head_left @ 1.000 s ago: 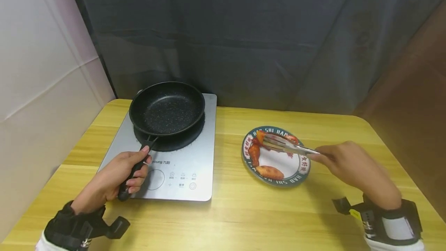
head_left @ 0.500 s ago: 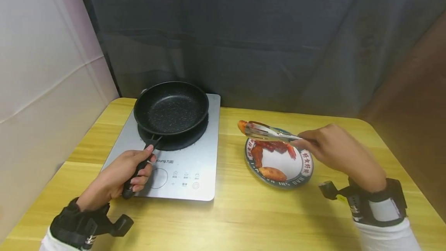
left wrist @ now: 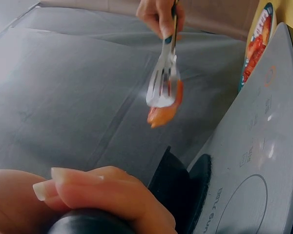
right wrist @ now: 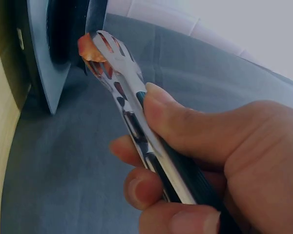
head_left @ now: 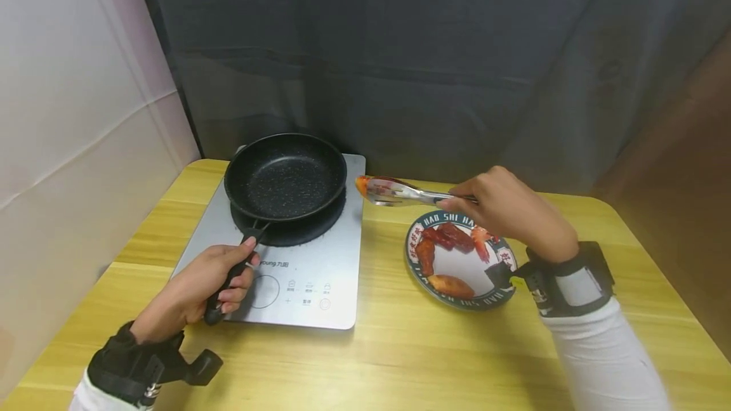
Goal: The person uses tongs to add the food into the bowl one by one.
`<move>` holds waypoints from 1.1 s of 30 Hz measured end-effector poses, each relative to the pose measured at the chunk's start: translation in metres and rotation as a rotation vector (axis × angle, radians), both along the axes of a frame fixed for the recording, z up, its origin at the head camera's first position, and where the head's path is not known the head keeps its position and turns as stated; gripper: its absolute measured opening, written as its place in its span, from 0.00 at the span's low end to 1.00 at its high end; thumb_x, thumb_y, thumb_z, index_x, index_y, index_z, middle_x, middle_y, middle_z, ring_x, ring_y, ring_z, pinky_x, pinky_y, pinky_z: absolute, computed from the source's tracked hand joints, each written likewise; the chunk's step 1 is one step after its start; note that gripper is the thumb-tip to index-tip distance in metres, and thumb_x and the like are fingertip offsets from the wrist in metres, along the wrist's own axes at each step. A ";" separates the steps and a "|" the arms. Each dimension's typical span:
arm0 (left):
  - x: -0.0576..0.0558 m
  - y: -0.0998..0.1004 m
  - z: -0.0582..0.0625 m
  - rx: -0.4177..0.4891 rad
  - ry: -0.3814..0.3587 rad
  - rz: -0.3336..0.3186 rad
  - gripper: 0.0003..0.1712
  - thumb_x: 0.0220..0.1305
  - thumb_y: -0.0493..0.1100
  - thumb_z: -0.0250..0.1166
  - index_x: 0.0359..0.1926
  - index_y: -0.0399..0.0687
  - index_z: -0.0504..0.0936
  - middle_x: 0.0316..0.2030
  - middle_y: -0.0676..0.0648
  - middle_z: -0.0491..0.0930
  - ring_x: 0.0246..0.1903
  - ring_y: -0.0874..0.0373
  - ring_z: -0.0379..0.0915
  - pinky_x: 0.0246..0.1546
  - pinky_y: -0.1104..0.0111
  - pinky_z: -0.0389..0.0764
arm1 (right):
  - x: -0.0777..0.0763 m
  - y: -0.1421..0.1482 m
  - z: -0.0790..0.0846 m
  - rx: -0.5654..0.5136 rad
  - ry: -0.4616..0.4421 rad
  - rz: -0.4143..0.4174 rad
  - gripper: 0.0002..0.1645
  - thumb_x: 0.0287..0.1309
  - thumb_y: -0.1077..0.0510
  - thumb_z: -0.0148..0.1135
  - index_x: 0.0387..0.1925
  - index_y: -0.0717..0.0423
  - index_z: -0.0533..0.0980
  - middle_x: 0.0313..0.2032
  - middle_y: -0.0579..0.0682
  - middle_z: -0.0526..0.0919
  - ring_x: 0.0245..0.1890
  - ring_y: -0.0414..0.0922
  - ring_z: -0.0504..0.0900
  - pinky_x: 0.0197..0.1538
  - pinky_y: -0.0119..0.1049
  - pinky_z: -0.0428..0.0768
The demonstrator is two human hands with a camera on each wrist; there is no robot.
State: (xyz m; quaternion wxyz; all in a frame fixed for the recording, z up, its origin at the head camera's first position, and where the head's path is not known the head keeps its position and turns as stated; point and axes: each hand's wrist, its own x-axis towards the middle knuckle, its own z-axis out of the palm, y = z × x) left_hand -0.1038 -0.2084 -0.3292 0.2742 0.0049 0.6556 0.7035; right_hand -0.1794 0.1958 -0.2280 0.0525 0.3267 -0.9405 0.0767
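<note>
My left hand (head_left: 211, 278) grips the black handle (head_left: 212, 313) of a speckled frying pan (head_left: 285, 176), which is over the dark round zone of an induction cooktop (head_left: 337, 271). Metal tongs (head_left: 400, 193) with dark handle grips are in my right hand (head_left: 499, 208), thumb on one arm and fingers curled round the other. Between the tongs' slotted ends is an orange-red piece of food (head_left: 362, 185), raised just right of the pan's rim. The left wrist view shows this food piece (left wrist: 162, 116) from the pan's side; the right wrist view shows the tongs (right wrist: 132, 92) pressed around it.
A round plate (head_left: 457, 265) with a green lettered rim stands right of the cooktop, below my right forearm. On it lie a golden wing-like piece (head_left: 451, 285), a small drumstick (head_left: 425, 255), reddish meat pieces (head_left: 454, 238) and a shrimp (head_left: 482, 246). Dark cloth (head_left: 400, 68) hangs behind the table.
My right hand has lifted the tongs with the food piece off the plate and carried them left, up to the pan's right side. The left hand keeps its grip on the handle.
</note>
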 end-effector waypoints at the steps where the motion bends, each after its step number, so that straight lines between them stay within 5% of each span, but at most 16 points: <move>1: 0.000 0.000 0.000 -0.003 0.000 0.003 0.24 0.75 0.58 0.42 0.41 0.38 0.61 0.18 0.54 0.58 0.12 0.65 0.55 0.11 0.74 0.64 | -0.003 -0.003 0.000 -0.003 -0.003 0.012 0.13 0.59 0.50 0.66 0.30 0.56 0.85 0.12 0.40 0.68 0.14 0.37 0.66 0.19 0.33 0.66; 6: -0.001 0.002 0.000 -0.014 0.003 0.006 0.24 0.76 0.58 0.42 0.41 0.38 0.61 0.18 0.54 0.59 0.11 0.64 0.56 0.11 0.74 0.65 | -0.017 -0.017 -0.002 -0.034 -0.010 0.067 0.15 0.63 0.50 0.63 0.28 0.55 0.84 0.13 0.40 0.68 0.14 0.38 0.64 0.21 0.34 0.66; 14: -0.001 0.003 -0.001 -0.009 -0.002 0.000 0.24 0.76 0.57 0.42 0.41 0.38 0.61 0.18 0.54 0.59 0.11 0.64 0.56 0.11 0.74 0.65 | -0.041 -0.041 -0.007 -0.065 -0.075 0.027 0.17 0.65 0.49 0.60 0.27 0.54 0.84 0.11 0.42 0.62 0.12 0.39 0.60 0.19 0.35 0.60; 25: 0.001 0.002 -0.001 -0.005 0.007 0.012 0.24 0.76 0.57 0.43 0.40 0.38 0.61 0.18 0.54 0.58 0.11 0.65 0.56 0.11 0.75 0.65 | -0.066 -0.090 -0.006 -0.065 -0.152 -0.038 0.17 0.64 0.47 0.61 0.27 0.52 0.85 0.13 0.46 0.74 0.15 0.43 0.71 0.20 0.35 0.64; 33: 0.003 0.003 -0.001 -0.013 0.013 0.023 0.24 0.76 0.57 0.43 0.40 0.37 0.62 0.17 0.54 0.58 0.11 0.65 0.55 0.11 0.75 0.64 | -0.084 -0.119 -0.018 -0.082 -0.182 -0.073 0.21 0.65 0.46 0.58 0.23 0.54 0.85 0.14 0.46 0.77 0.14 0.42 0.69 0.18 0.32 0.61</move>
